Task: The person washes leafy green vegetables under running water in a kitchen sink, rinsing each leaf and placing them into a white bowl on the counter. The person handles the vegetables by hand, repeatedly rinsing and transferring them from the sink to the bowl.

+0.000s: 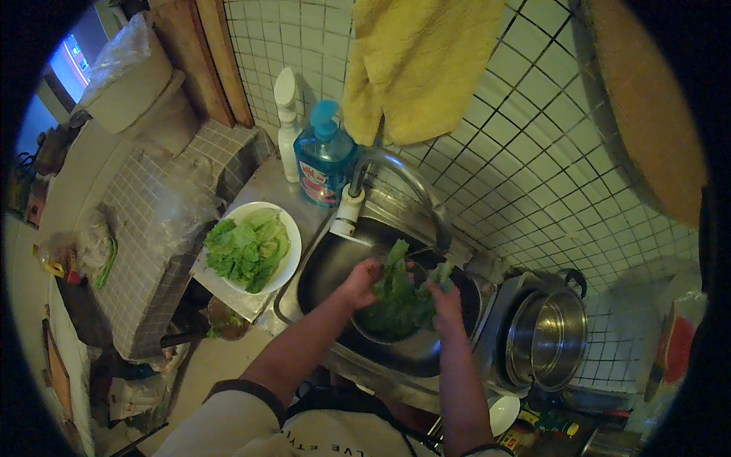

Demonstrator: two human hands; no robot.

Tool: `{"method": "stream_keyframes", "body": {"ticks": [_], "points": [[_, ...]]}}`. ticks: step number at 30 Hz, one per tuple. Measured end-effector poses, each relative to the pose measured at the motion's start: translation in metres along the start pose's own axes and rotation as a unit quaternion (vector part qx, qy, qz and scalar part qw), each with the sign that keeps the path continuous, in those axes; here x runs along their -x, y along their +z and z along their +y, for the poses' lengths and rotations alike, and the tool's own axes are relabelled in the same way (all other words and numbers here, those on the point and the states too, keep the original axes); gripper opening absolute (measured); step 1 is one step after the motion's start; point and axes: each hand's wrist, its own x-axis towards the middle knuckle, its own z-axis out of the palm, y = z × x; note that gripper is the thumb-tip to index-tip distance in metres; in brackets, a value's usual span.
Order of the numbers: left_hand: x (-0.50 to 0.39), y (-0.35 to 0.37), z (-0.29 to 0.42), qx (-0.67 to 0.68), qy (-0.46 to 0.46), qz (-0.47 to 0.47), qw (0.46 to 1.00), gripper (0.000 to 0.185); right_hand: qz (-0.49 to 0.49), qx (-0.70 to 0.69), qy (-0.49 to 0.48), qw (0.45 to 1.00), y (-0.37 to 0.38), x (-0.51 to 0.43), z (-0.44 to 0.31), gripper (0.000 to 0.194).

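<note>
Both hands are over the steel sink (411,365), at a round bowl (374,336) that sits inside it. Green leafy lettuce (400,297) fills the bowl and rises between my hands. My left hand (364,284) grips leaves on the left side, its fingers partly hidden behind them. On the right, my right hand (446,301) holds a leaf that sticks up above its fingers. Behind the hands arches the metal faucet (420,185), its end near the bowl's far side. To the left, a white plate (294,251) holds more lettuce leaves (248,248).
Behind the sink's left corner stand a blue pump bottle (325,163) and a white spray bottle (288,137). A yellow towel (420,68) hangs on the tiled wall. Steel pots (548,337) stand right of the sink. Plastic bags (183,200) lie on the tiled ledge (123,228).
</note>
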Motion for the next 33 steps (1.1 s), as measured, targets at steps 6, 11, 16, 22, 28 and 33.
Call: {"method": "stream_keyframes", "body": {"ticks": [6,11,16,22,28,33], "points": [[-0.021,-0.001,-0.003,-0.066,0.025,0.023,0.997,0.048,0.012,0.129,-0.113,0.985,0.022,0.005,-0.015,0.032],[-0.023,0.006,-0.005,-0.035,0.017,0.023,0.999,0.046,0.032,0.353,-0.215,0.910,0.033,0.015,-0.025,0.043],[-0.016,0.018,-0.009,-0.001,0.002,0.045,0.999,0.045,0.065,0.417,-0.258,0.869,0.040,0.018,-0.027,0.046],[-0.015,0.024,-0.010,-0.099,-0.001,0.103,0.990,0.043,0.027,0.235,-0.123,0.964,0.024,0.005,-0.031,0.031],[-0.022,0.015,-0.004,-0.059,-0.043,0.066,0.995,0.037,-0.009,-0.122,0.012,0.992,0.015,0.011,-0.041,0.029],[-0.010,0.047,0.007,-0.070,-0.049,0.073,0.994,0.031,-0.052,-0.185,0.037,0.981,-0.006,-0.006,-0.024,0.031]]}}
